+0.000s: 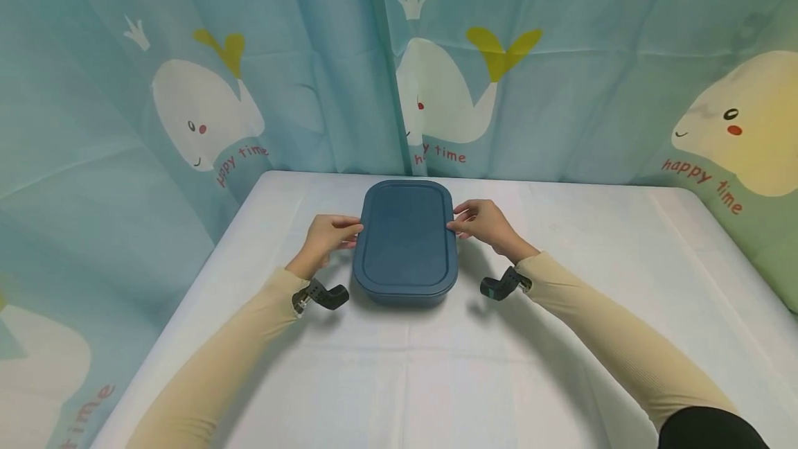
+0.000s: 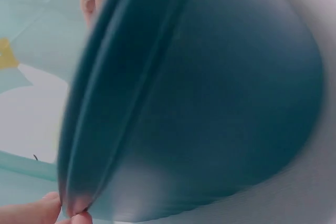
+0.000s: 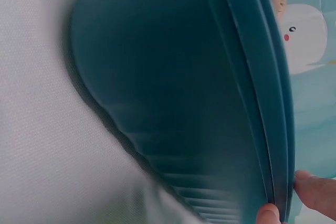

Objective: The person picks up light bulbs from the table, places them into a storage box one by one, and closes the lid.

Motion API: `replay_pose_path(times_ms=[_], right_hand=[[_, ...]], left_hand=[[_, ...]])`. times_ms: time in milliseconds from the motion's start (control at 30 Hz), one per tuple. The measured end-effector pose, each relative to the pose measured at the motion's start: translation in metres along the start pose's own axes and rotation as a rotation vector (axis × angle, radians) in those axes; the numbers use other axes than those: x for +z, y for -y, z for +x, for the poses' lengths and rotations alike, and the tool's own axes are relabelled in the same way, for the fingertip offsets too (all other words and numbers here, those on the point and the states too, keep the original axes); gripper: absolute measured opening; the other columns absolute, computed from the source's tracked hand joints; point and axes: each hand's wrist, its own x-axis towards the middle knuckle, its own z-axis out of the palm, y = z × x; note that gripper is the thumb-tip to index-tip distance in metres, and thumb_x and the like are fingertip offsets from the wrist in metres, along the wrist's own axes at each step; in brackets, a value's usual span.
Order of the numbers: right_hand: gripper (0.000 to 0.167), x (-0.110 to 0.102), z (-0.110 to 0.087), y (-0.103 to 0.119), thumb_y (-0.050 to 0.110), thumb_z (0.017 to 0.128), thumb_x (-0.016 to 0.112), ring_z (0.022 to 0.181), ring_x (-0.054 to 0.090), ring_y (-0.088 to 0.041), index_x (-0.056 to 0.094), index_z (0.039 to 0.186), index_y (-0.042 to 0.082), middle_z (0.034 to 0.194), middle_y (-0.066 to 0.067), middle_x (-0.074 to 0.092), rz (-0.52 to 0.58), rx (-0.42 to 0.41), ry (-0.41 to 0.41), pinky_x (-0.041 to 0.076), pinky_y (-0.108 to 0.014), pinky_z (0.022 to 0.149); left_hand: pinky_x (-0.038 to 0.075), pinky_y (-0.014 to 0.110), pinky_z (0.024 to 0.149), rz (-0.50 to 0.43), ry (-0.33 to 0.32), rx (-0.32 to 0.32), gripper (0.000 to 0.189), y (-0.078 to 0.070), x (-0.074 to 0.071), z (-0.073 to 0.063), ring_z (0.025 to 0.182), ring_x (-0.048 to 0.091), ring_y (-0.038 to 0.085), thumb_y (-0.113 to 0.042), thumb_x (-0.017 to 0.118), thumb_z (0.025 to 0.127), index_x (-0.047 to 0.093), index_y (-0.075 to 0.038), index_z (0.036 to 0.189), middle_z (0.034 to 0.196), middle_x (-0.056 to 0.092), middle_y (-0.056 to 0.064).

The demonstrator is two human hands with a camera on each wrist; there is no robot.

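A dark blue rectangular storage box [image 1: 408,300] stands on the white table, its flat lid [image 1: 408,238] on top. At the box's left side my left hand [image 1: 324,238] pinches the rim between thumb and fingers. Opposite it, my right hand [image 1: 486,224] pinches the right rim the same way. In the left wrist view, the left fingertips [image 2: 81,217] lie under the rim with the thumb above. The right wrist view has a right fingertip [image 3: 269,214] below the rim and the thumb against the lid's edge. Ridges run along part of the box's side wall [image 3: 199,192].
The white-covered table [image 1: 461,380] stretches out around the box. A blue-green curtain [image 1: 337,75] with printed whales hangs behind the table and along its left side. Each wrist carries a small black camera mount [image 1: 327,294]. A dark rounded thing [image 1: 711,428] shows at the lower right.
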Motion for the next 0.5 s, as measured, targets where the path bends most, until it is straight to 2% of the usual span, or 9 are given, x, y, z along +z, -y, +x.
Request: replay_pose_path(times_ms=[267,367,500], right_hand=[[0.042,-0.0024,0.0027,0.0010,0.011,0.085,0.068,0.065,0.064,-0.011,0.056,0.120,-0.007,0.096,-0.019,0.065,0.013,0.018,0.005,0.059,-0.041,0.078],[0.040,-0.0032,0.0032,0.0009,0.011,0.085,0.068,0.069,0.066,-0.014,0.056,0.120,-0.006,0.098,-0.020,0.066,0.028,0.040,0.009,0.058,-0.042,0.079],[0.040,-0.0029,0.0058,-0.0004,0.009,0.086,0.067,0.069,0.066,-0.011,0.055,0.120,-0.006,0.097,-0.017,0.066,0.079,0.083,0.027,0.058,-0.042,0.083]], left_hand=[[0.059,0.023,0.074,0.007,0.000,0.010,0.034,-0.0006,0.0011,-0.0009,0.069,0.063,0.002,-0.012,0.063,0.090,0.061,0.002,0.121,0.121,0.062,0.022],[0.059,0.024,0.074,0.018,0.014,0.012,0.034,-0.0018,0.0017,-0.0008,0.069,0.063,0.002,-0.012,0.062,0.090,0.061,0.002,0.121,0.121,0.061,0.022],[0.059,0.025,0.074,0.031,0.038,0.011,0.036,-0.0022,0.0013,0.0006,0.069,0.062,0.002,-0.014,0.061,0.091,0.059,0.002,0.124,0.122,0.061,0.023]])
